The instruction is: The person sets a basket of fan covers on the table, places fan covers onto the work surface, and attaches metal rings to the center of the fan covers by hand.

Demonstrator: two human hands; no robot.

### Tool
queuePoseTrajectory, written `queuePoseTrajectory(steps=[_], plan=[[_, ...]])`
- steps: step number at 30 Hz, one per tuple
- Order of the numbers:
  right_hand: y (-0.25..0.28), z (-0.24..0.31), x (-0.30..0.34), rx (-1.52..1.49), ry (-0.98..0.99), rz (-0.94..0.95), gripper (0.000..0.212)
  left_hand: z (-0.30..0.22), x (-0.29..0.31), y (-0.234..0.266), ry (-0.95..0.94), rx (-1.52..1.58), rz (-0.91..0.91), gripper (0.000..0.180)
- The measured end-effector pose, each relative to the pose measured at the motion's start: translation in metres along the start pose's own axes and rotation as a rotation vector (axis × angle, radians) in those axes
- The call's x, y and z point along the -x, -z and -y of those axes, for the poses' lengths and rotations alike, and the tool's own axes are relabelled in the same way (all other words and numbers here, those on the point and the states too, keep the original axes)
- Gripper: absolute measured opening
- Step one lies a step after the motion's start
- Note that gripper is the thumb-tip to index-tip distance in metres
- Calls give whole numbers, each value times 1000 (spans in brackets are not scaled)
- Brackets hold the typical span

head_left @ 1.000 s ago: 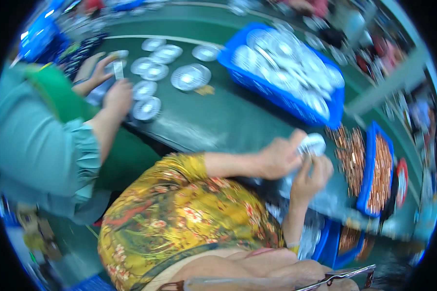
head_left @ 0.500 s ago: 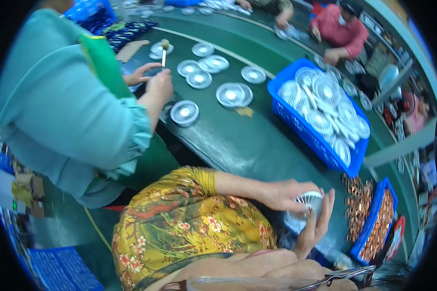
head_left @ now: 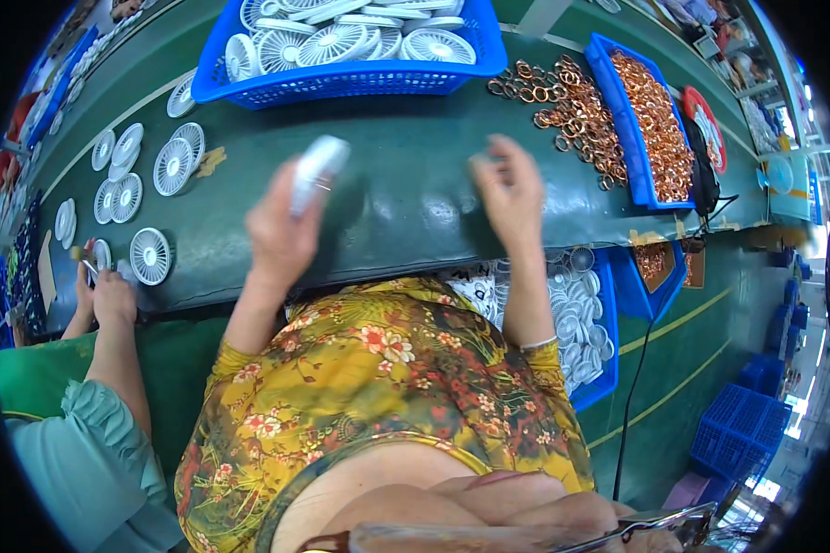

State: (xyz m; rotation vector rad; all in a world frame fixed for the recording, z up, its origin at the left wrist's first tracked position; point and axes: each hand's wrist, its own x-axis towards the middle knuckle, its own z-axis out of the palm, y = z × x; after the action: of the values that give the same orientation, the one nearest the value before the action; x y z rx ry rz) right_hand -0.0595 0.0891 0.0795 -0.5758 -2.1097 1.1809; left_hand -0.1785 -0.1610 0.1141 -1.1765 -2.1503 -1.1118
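Observation:
My left hand (head_left: 284, 226) is closed around a white fan grille (head_left: 319, 170), held tilted almost edge-on above the green table (head_left: 387, 221). Motion blurs its outline. To the right, my right hand (head_left: 512, 189) hangs over the table with fingers half bent and a gap between thumb and forefinger. Nothing shows between them. It is nearest to a loose pile of copper-coloured rings (head_left: 576, 115), without touching it. More rings fill a long blue tray (head_left: 638, 189) beyond that pile.
At the far side stands a blue basket (head_left: 341, 92) heaped with white grilles. Several grilles (head_left: 150, 255) lie at the left, near a co-worker's hands (head_left: 111, 295). Below the table edge at right, a blue bin (head_left: 604, 369) holds white round parts. A dark cable (head_left: 629, 396) hangs there.
My view has swung to the right. My hands, together at a white grille before, are now apart: the left holds a grille and the right is free near the rings.

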Motion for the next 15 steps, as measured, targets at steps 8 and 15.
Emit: queuePoseTrajectory(steps=[8, 15], plan=[[56, -83, -45, 736, 52, -131, 19, 70, 13, 23, 328, -868, -25, 45], [60, -83, -54, 900, -104, -146, 29, 12, -85, -16, -67, -221, -87, 29]])
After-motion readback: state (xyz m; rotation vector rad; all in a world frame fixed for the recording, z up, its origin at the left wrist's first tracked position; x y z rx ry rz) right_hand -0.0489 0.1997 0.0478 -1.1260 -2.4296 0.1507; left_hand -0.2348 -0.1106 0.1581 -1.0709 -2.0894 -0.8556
